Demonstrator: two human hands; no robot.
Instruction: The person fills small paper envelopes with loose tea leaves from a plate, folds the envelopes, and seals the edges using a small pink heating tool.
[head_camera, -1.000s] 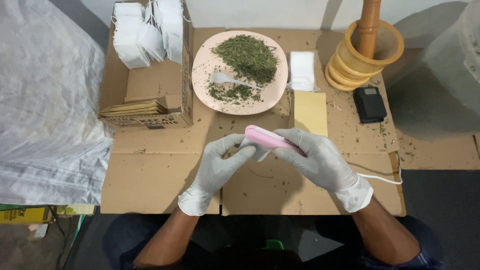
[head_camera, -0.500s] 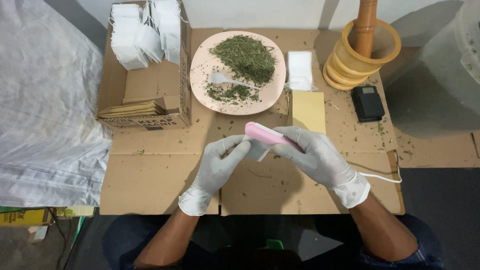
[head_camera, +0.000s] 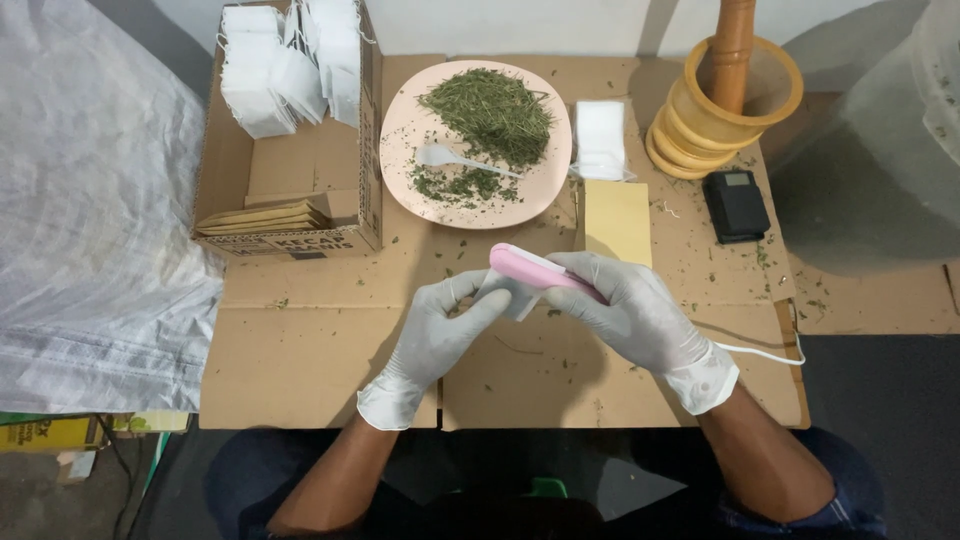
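Flattened cardboard work surface, white sack

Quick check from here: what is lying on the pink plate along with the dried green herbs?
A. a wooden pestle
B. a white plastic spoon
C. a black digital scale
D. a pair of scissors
B: a white plastic spoon lies on the pink plate beside the dried green herbs, its bowl toward the plate's left side.
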